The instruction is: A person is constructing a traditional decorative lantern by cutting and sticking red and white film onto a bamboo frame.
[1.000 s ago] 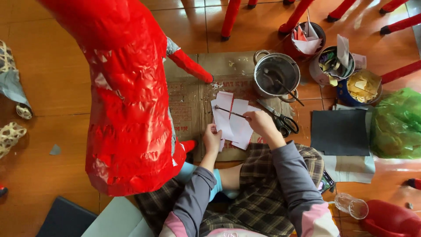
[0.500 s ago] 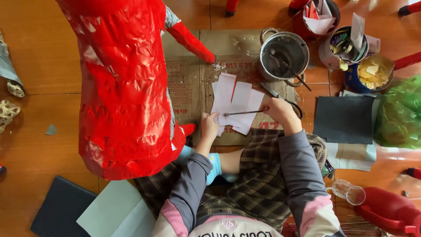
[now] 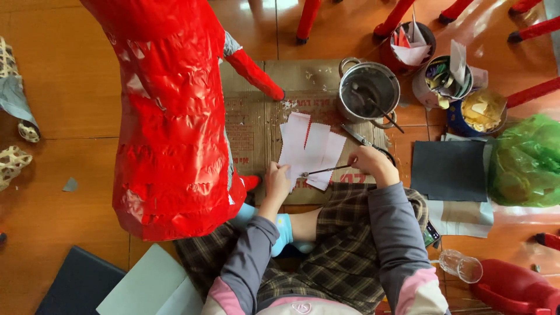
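Both arms come up from bottom centre of the frame, grey sleeves w/ pink cuffs near the lower edge. Left forearm angles up and slightly right; left hand (image 3: 277, 179) sits just left of centre, fingers curled in, thumb and fingertips pinched together on what it holds, knuckles facing up. Right forearm runs steeper, elbow lower right of centre, wrist bent inward; right hand (image 3: 368, 163) is right of centre, a bit higher than the left, closed in a loose fist w/ fingers wrapped round a thin handle, back of hand to the camera. Hands apart, roughly level. Legs crossed below, one sock-clad foot between the forearms.
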